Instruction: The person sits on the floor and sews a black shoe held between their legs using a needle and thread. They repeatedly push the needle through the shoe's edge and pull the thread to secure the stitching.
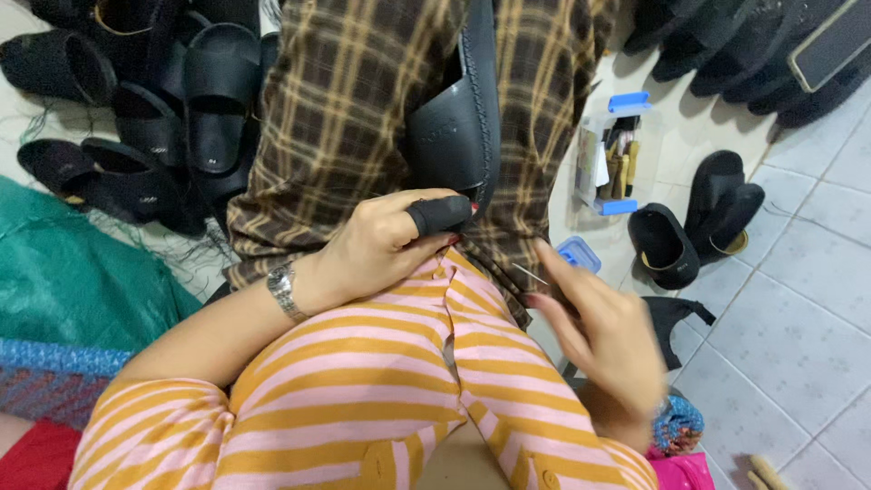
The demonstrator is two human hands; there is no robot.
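The sandal (pixel 458 118) stands on edge in the lap, wedged between the knees in plaid cloth, its sole turned toward the right and a stitched rim running up its side; it looks light, rubbery and bendable — soft enough to flex, firm enough to hold its shape — and probably a little slick on the moulded face, so the strap arch or the thick sole edge seems the surest place to take hold. The left hand (pixel 390 245) rests curled against the sandal's lower end, fingers together, a dark thimble (pixel 440 215) capping one finger (no firm clamp on the sandal that I can see). The right hand (pixel 603 336) is blurred; thumb and forefinger look pinched on a thin needle (pixel 528 273), the other fingers spread.

Counted: one sandal in the lap; one thimble; one needle; one watch (pixel 284 289) on the left wrist; two clear boxes with blue lids on the floor — a larger box (pixel 612 154) holding tools, a smaller one (pixel 578 255) near the knee; one pair of sandals (pixel 694 222) on the tiles at right; heaps of more at upper left (pixel 154 100) and upper right, too overlapped to count.
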